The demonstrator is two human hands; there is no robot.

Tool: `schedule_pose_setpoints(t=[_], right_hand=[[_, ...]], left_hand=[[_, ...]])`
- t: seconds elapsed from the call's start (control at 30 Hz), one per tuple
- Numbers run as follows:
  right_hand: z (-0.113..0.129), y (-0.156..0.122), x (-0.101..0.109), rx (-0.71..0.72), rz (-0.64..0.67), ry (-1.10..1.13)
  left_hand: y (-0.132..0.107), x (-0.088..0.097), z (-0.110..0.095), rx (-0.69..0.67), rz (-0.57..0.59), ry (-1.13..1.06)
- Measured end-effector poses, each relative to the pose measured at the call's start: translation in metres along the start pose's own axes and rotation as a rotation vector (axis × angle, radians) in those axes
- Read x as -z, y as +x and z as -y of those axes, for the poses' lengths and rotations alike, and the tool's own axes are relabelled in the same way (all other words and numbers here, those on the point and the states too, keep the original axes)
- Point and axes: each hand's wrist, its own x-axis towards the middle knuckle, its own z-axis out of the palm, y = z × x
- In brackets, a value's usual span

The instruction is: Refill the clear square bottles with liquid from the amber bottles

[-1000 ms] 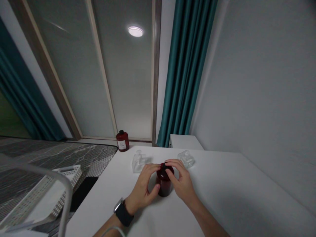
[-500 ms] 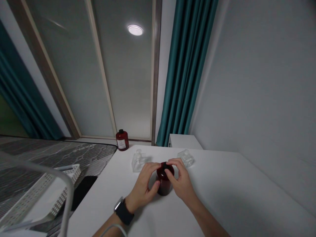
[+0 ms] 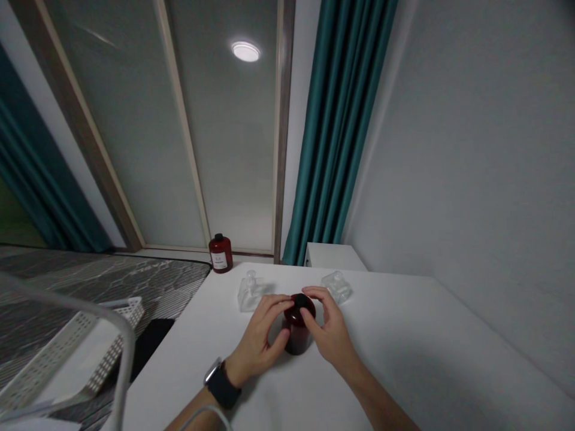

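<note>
A dark red bottle [image 3: 297,338] with a black cap stands upright on the white table [image 3: 404,335]. My left hand [image 3: 258,338], with a dark watch on its wrist, curls around the bottle's left side. My right hand [image 3: 327,329] wraps the right side, and its fingertips pinch the cap on top. Just beyond my hands are two clear glass bottles, one at the left [image 3: 249,291] and one at the right [image 3: 338,286].
A second dark red bottle [image 3: 220,254] with a white label stands on the sill by the window. A white perforated basket [image 3: 90,353] and a white metal rail sit at the lower left. Teal curtains hang at the back, and a wall closes the right side.
Both hands stay on the red bottle. My right fingers have shifted slightly on the cap. The view has tilted a little.
</note>
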Motion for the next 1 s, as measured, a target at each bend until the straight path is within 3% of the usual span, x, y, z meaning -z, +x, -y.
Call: schedule_pose_setpoints(t=[1.0], right_hand=[[0.0052, 0.0014, 0.0017, 0.046, 0.010, -0.069]], left_hand=[[-0.0024, -0.0010, 0.0018, 0.011, 0.006, 0.015]])
